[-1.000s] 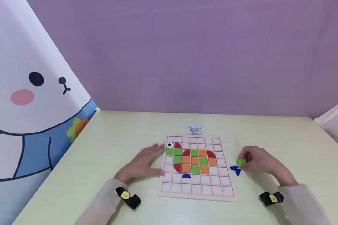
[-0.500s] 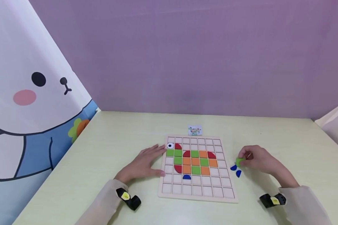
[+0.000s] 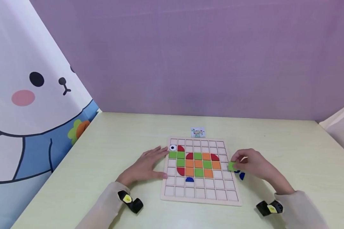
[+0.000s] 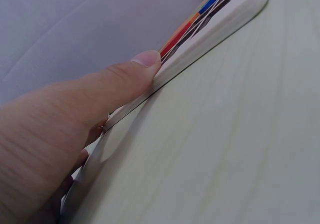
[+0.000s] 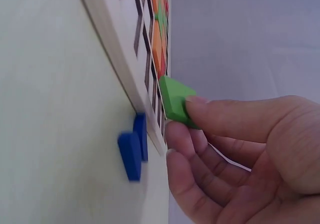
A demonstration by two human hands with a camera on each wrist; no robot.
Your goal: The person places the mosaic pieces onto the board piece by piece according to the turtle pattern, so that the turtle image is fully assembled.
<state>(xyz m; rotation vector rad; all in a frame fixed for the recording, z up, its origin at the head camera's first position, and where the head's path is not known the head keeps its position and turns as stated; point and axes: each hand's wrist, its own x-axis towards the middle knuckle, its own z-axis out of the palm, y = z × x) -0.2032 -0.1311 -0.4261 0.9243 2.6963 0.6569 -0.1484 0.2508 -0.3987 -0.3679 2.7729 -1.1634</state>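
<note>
A wooden grid board (image 3: 200,197) lies on the pale table, partly filled with green, orange and red tiles, an eye tile and one blue half-round (image 3: 189,179). My right hand (image 3: 253,165) pinches a green square tile (image 3: 232,166) (image 5: 175,100) just over the board's right edge (image 5: 115,49). Two blue pieces (image 3: 240,175) (image 5: 132,149) lie on the table beside that edge, under the hand. My left hand (image 3: 144,165) rests flat at the board's left edge, its thumb (image 4: 120,79) against the rim (image 4: 220,27).
A small picture card (image 3: 198,131) lies beyond the board's far edge. A purple wall stands at the back, a rabbit-print panel (image 3: 31,105) along the left and a pale panel (image 3: 339,122) at the right. The table (image 3: 117,136) is bare around the board.
My right hand has carried the green tile leftward from the table beside the blue pieces to the board's right edge. The left hand has stayed put.
</note>
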